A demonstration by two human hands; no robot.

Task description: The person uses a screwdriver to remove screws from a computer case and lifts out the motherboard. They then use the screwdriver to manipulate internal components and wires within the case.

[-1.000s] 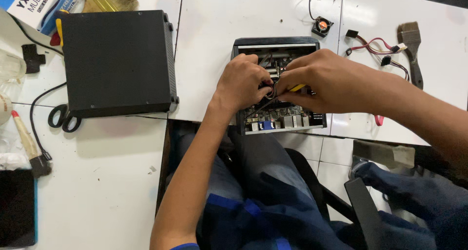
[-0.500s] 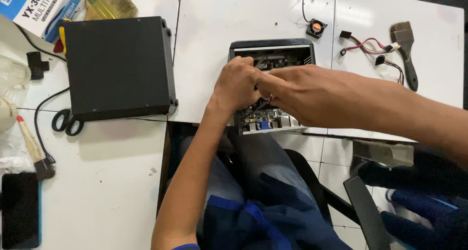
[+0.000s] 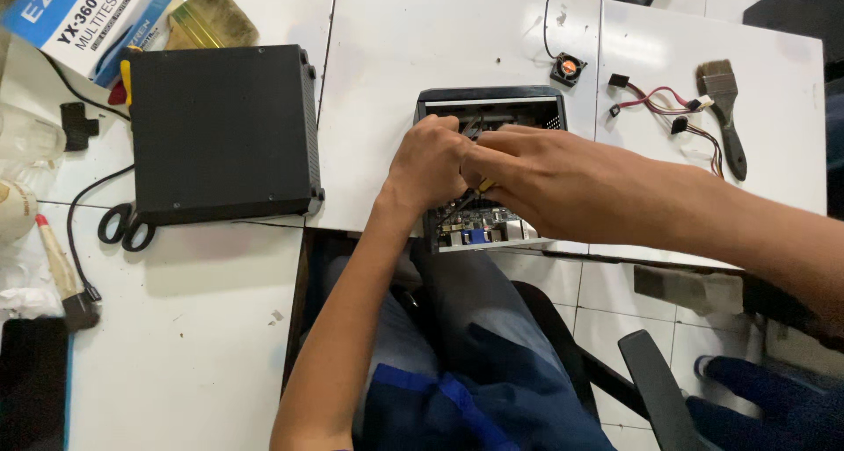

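The open computer case, a small black box with its lid off and its circuit board bare, lay on the white table at the table's near edge, its port side overhanging toward the person's lap. Both hands met over the middle of that case. The left hand was curled over the board, its fingers bent down into the case; whether they gripped anything there could not be told, since the right hand covered them. The right hand reached in from the right, its fingers pinched on a thin tool with a yellow handle, of which only a small piece showed between the two hands.

Just behind the case a small fan with an orange hub lay with its wire trailing away. To the right of the case, well apart from the hands, lay a bundle of coloured cables and, beyond them, a dark-handled paintbrush. To the left of the case sat a closed black box, near it but not touching. Black-handled scissors lay at that box's near left corner, and farther left of the case a second brush rested near the table's left edge. Behind the closed box a blue and white carton lay tilted.
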